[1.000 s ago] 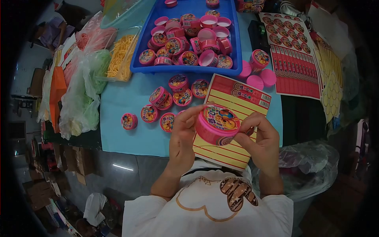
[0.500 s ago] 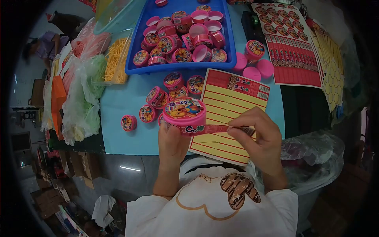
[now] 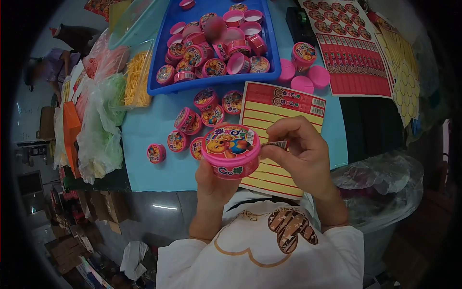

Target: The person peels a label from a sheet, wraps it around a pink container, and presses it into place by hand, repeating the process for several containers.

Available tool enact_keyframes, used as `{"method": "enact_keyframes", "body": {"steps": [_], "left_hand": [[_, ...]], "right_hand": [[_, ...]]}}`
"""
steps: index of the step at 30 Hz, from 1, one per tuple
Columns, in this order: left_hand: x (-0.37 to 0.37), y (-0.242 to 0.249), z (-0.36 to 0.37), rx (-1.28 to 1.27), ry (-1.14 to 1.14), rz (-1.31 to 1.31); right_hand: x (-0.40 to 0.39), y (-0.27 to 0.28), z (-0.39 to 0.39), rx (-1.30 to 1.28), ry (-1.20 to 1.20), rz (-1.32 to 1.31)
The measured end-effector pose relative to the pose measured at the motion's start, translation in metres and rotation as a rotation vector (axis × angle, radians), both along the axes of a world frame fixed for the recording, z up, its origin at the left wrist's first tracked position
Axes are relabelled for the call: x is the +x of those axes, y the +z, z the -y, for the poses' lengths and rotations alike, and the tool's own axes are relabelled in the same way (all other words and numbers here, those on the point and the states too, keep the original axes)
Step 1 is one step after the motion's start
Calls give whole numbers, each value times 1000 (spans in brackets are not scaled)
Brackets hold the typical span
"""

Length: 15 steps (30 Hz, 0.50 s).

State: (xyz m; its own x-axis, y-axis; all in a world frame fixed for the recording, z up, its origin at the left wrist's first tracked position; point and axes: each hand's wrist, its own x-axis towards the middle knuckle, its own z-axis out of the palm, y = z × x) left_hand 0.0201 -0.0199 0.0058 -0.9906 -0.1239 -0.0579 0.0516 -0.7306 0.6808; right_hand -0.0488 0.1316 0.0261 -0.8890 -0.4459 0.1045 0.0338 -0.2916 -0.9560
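A round pink container (image 3: 231, 150) with a bear picture on its lid is held up by my left hand (image 3: 211, 188), whose fingers are partly hidden beneath it. My right hand (image 3: 303, 159) pinches the loose end of a red label strip (image 3: 275, 144) at the container's right side. The strip's other part lies along the container's side wall. Under my right hand lies a sticker sheet (image 3: 255, 108), with two red strips at its top and bare yellow rows below. Several small labelled pink containers (image 3: 205, 99) stand left of the sheet.
A blue tray (image 3: 214, 79) holds many pink containers. Plain pink containers (image 3: 302, 84) and more sticker sheets (image 3: 356, 65) lie at the right. Yellow sticks (image 3: 137, 82) in a clear box and plastic bags (image 3: 103, 130) are at the left, with another person (image 3: 55, 65) beyond.
The container has turned and come slightly nearer. The free part of the strip is shorter, and my right hand has moved left, close to the container. The view has shifted slightly.
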Motion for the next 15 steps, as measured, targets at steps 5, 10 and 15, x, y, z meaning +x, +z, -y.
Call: {"method": "enact_keyframes", "body": {"steps": [5,10,15], "left_hand": [[-9,0,-2,191,-78,118],[-11,-16,-3,472,-283,175],[-13,-23,-5,577,-389,91]], "right_hand": [[0,-9,5,-148,-10,-13],[-1,-13,10,-128,-48,-125],[-6,-19,11,-21,9,-53]]}}
